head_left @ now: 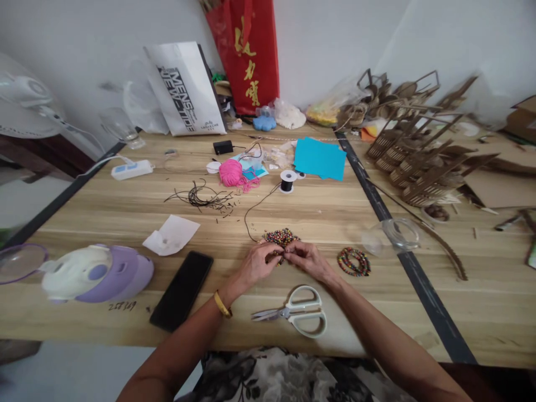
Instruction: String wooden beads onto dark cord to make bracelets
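My left hand [262, 261] and my right hand [309, 259] meet with fingertips pinched together at the near edge of a pile of small multicoloured beads [281, 237]. A thin black cord [248, 215] runs from a spool [287, 182] down to my left hand, where its end is hidden by the fingers. What my right fingertips pinch is too small to make out. To the right lies a coiled string of the same coloured beads [354, 262]. Scissors with pale handles [305, 311] lie between my forearms, blades pointing left.
Left of my hands are a black phone [181, 290], white paper [171, 235] and a purple-white device [98, 272]. Farther back lie cut black cords [201, 195], pink yarn [231, 173] and blue sheets [320, 158]. A clear container [400, 233] and woven baskets [412, 162] stand right.
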Tool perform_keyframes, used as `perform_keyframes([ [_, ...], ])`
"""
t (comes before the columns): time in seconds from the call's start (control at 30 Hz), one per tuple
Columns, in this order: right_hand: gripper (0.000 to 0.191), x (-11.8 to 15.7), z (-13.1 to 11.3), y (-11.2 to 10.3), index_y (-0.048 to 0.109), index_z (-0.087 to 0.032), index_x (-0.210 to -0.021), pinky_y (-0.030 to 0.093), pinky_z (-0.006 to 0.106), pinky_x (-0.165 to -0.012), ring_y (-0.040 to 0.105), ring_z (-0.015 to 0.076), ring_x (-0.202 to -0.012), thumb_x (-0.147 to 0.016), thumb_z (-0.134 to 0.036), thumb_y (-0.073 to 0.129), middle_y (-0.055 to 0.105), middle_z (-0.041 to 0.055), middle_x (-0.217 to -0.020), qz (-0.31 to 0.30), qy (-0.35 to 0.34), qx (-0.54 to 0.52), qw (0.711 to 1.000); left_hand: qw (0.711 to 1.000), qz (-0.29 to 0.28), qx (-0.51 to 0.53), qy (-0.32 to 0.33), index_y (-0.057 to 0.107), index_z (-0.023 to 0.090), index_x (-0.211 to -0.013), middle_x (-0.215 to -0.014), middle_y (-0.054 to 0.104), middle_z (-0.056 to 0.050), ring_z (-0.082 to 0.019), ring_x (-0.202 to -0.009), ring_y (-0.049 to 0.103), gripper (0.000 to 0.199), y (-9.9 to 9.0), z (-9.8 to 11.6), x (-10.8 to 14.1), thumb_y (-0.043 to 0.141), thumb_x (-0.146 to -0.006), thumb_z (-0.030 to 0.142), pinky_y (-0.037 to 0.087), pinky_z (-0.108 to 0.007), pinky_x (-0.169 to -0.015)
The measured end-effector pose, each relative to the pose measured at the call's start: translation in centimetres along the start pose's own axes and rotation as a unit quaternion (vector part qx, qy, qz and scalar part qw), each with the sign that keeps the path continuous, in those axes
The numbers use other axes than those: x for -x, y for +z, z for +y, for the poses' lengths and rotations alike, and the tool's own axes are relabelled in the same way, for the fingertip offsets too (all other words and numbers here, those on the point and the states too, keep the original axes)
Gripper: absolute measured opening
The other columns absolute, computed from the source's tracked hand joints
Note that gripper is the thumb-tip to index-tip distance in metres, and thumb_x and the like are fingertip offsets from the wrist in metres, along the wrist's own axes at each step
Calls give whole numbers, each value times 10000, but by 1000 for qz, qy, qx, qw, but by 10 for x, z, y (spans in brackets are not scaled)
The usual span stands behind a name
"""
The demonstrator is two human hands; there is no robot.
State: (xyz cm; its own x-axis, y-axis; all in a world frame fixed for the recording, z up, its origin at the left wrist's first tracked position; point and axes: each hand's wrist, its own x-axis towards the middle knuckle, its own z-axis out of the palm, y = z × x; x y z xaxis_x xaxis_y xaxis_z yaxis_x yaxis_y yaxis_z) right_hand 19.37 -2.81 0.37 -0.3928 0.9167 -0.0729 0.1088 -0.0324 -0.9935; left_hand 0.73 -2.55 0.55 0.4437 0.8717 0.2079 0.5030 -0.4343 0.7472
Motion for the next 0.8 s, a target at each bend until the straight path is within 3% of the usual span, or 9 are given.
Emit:
perform_keyframes([
  [0.27,330,0,0,4,584,-156,-761,259,200,-440,359,71,-462,-765,-480,650,476,-44,-551,30,1,-13,999,999,-13,24,-44,682,169,-938,-834,696,-40,-148,-741,622,189,-7,6,-2,581,-785,124,479,-253,-735],
  [0.57,276,3,8,9,603,-158,-787,368,218,-551,479,106,-589,-812,-432,626,559,0,-671,31,-44,2,999,998,-21,19,-54,669,165,-897,-858,677,-45,-160,-788,606,153,-18,14,-7,557,-794,156,459,-259,-730],
  [0.8,311,3,7,11,592,-151,-743,331,211,-521,432,97,-557,-812,-452,619,511,-21,-604,31,-39,17,999,985,-6,153,-77,680,145,-764,-741,643,-30,-126,-659,560,108,-13,14,-20,646,-753,246,415,-218,-597],
])
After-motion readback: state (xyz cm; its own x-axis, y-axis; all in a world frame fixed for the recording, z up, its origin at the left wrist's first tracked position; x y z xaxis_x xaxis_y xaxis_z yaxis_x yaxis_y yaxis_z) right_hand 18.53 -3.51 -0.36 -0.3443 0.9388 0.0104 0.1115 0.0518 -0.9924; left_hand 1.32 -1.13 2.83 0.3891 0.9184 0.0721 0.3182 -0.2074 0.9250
